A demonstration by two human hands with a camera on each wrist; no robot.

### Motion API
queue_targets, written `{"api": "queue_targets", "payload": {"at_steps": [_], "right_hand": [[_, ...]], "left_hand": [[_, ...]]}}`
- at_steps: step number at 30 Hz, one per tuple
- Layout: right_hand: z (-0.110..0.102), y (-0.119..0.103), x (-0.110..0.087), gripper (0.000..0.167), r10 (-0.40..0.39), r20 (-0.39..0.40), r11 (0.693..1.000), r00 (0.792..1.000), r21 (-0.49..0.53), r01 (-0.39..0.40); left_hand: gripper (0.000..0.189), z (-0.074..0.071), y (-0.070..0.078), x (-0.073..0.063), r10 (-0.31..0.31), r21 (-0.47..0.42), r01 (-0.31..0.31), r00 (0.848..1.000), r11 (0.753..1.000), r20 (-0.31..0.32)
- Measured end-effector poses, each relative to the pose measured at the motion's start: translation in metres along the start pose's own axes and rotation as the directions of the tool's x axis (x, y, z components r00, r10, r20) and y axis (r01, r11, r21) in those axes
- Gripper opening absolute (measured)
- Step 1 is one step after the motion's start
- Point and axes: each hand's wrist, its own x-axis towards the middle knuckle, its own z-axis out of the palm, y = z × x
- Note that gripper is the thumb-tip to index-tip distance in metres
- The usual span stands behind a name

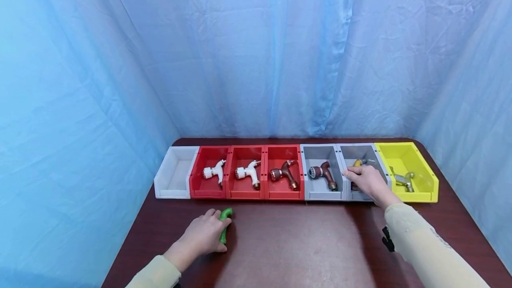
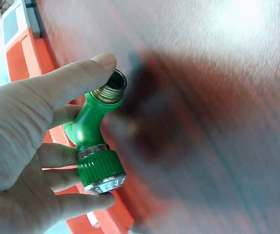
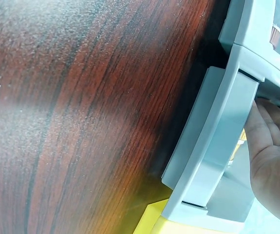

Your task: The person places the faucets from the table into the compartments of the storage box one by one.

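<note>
A green tap (image 2: pixel 88 126) is gripped in my left hand (image 1: pixel 205 232), low over the front left of the table. In the left wrist view its threaded brass end lies beside the thumb and its ribbed knob near the other fingers. My right hand (image 1: pixel 368 183) reaches over the right grey bin (image 1: pixel 384 177), fingertips close to the divider on its left. Beneath that hand a yellow tap (image 1: pixel 358 162) lies in the bin, partly hidden. Fairly straight fingers (image 3: pixel 271 124) point into the bin in the right wrist view.
The bins stand in a row along the table (image 1: pixel 288 243). White taps (image 1: pixel 251 173) lie in two red bins, a brown tap (image 1: pixel 286 174) in the third. The left grey bin holds a dark brown tap (image 1: pixel 325 174), the yellow bin (image 1: pixel 424 177) a metal tap (image 1: pixel 404 181). A white bin (image 1: pixel 172 186) ends the row.
</note>
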Motion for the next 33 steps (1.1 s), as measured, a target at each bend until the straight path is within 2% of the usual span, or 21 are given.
{"api": "queue_targets", "payload": {"at_steps": [6,9,13,20,26,33], "right_hand": [[0.001,0.000,0.000,0.064,0.004,0.006,1.000,1.000,0.018,-0.004],[0.002,0.000,0.000,0.063,0.007,0.006,1.000,1.000,0.030,-0.007],[0.003,0.000,0.000,0.062,0.007,0.003,0.999,1.000,0.036,-0.007],[0.002,-0.001,0.000,0.059,-0.038,-0.023,0.999,0.999,-0.029,0.037],[0.001,0.000,-0.001,0.061,-0.024,-0.018,1.000,1.000,-0.019,0.024],[0.001,0.001,0.000,0.061,-0.019,-0.020,0.999,1.000,-0.027,0.019]], "left_hand": [[0.069,-0.013,-0.012,-0.002,-0.029,0.034,0.031,0.998,0.999,-0.047],[0.073,-0.020,-0.019,-0.003,-0.031,0.044,0.035,0.995,0.998,-0.092],[0.076,-0.029,-0.031,-0.004,-0.025,0.064,0.037,0.984,0.997,-0.176],[0.079,-0.041,-0.055,-0.004,-0.035,0.143,0.079,0.958,0.987,-0.286],[0.083,-0.046,-0.076,-0.002,-0.060,0.190,0.126,0.945,0.974,-0.320],[0.089,-0.052,-0.091,0.003,-0.090,0.222,0.174,0.935,0.959,-0.343]]}}
